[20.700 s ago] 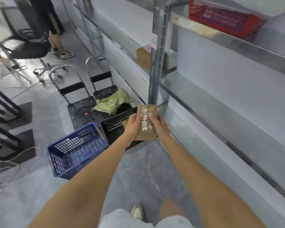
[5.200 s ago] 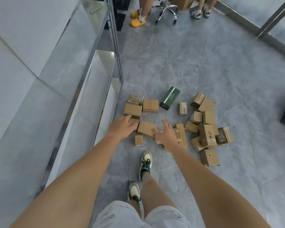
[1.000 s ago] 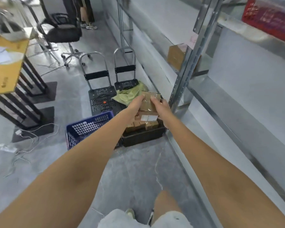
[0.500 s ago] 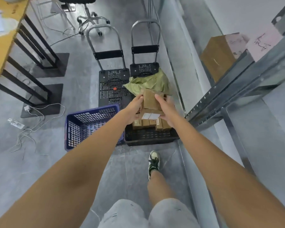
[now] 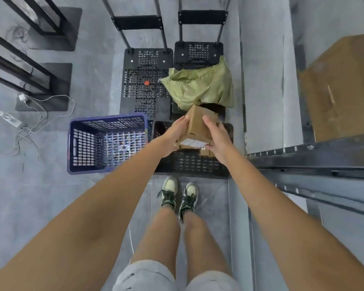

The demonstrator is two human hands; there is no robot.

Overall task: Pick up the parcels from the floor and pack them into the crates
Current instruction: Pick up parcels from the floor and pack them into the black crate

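Between the hands, a stack of cardboard parcels [image 5: 198, 127] hangs over the black crate [image 5: 189, 164]; they look light and stiff, best clamped on opposite side faces. Left hand [image 5: 173, 135] and right hand [image 5: 216, 138] press in from either side, fingers curled around the stack. Left of the hands, a blue crate [image 5: 107, 143]; beyond them, a green sack [image 5: 200, 85].

Both feet [image 5: 178, 196] now together before black crate [image 5: 192, 164]; held parcels [image 5: 198, 124] seemingly lower over it.
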